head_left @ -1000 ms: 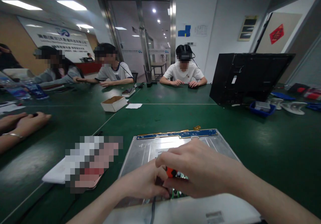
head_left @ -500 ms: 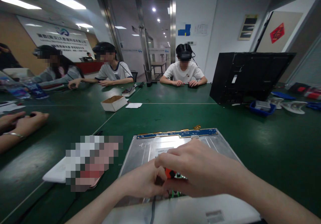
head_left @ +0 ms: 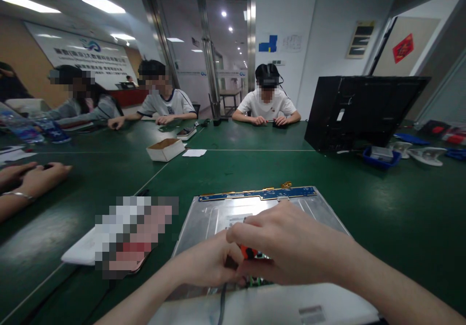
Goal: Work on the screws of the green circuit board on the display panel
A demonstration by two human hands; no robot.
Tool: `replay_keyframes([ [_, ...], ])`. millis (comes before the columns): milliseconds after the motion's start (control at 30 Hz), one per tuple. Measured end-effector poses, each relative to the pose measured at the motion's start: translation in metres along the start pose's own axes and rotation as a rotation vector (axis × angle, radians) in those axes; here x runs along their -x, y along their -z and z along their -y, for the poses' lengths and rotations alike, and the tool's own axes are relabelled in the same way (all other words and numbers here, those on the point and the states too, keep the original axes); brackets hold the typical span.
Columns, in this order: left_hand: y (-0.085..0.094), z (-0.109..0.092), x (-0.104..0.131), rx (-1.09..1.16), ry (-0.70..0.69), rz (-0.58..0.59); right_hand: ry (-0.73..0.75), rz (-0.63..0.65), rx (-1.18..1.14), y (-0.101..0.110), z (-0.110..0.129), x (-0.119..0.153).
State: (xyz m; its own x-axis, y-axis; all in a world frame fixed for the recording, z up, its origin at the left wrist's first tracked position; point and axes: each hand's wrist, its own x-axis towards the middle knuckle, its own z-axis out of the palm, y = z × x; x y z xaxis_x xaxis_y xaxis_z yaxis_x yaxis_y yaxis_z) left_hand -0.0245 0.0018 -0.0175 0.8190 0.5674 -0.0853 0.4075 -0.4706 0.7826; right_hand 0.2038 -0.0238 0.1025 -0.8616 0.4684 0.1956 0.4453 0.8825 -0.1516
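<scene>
A silver metal display panel (head_left: 214,213) lies in front of me, with a blue circuit strip (head_left: 247,195) along its far edge. My right hand (head_left: 287,242) is closed around an orange-and-black tool handle (head_left: 248,252) over the panel; the tool's tip is hidden. Just left of it, my left hand (head_left: 214,262) has its fingers bent together by a green circuit board (head_left: 258,281), partly covered by my hands. What the left fingertips pinch is hidden. A dark cable (head_left: 223,300) runs from beneath them across a white sheet-like piece (head_left: 276,305) at the near side.
Left of the panel lie a white item (head_left: 82,250) and a pink one, both blurred out. A small open box (head_left: 165,150) and white paper (head_left: 194,153) lie farther back. A black monitor (head_left: 364,111) and blue tray (head_left: 380,156) stand right. Co-workers sit around the green table (head_left: 255,165).
My hands and the panel stay almost in place, with only a tiny shift. Across the table at the left, a co-worker's hands have moved slightly to the right.
</scene>
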Motion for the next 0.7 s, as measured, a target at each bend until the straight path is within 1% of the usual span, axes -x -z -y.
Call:
replay_keyframes([
  [100, -0.0013, 0.002, -0.0007, 0.06, -0.011, -0.005, -0.002, 0.006, 0.015, 0.0014, 0.0002, 0.0001],
  [233, 0.0009, -0.0014, -0.0025, 0.021, -0.029, -0.01, -0.006, 0.016, 0.016, 0.0013, 0.0005, 0.0013],
  [400, 0.0025, -0.0071, -0.0039, 0.039, 0.019, 0.021, 0.0, 0.001, -0.021, 0.001, 0.0016, 0.0026],
  [467, 0.001, -0.0063, -0.0036, 0.066, 0.025, 0.028, 0.012, -0.003, -0.06, 0.0025, 0.0028, 0.0029],
  [533, -0.0003, -0.0039, -0.0032, 0.079, 0.012, 0.011, 0.016, -0.003, -0.081, 0.0042, 0.004, 0.0031],
  [633, 0.0003, 0.0001, -0.0033, 0.055, -0.014, -0.015, 0.007, 0.004, -0.076, 0.0057, 0.0051, 0.0029],
  [700, 0.0021, 0.002, -0.0039, 0.026, -0.034, 0.0, 0.004, 0.011, -0.066, 0.0055, 0.0049, 0.0025],
])
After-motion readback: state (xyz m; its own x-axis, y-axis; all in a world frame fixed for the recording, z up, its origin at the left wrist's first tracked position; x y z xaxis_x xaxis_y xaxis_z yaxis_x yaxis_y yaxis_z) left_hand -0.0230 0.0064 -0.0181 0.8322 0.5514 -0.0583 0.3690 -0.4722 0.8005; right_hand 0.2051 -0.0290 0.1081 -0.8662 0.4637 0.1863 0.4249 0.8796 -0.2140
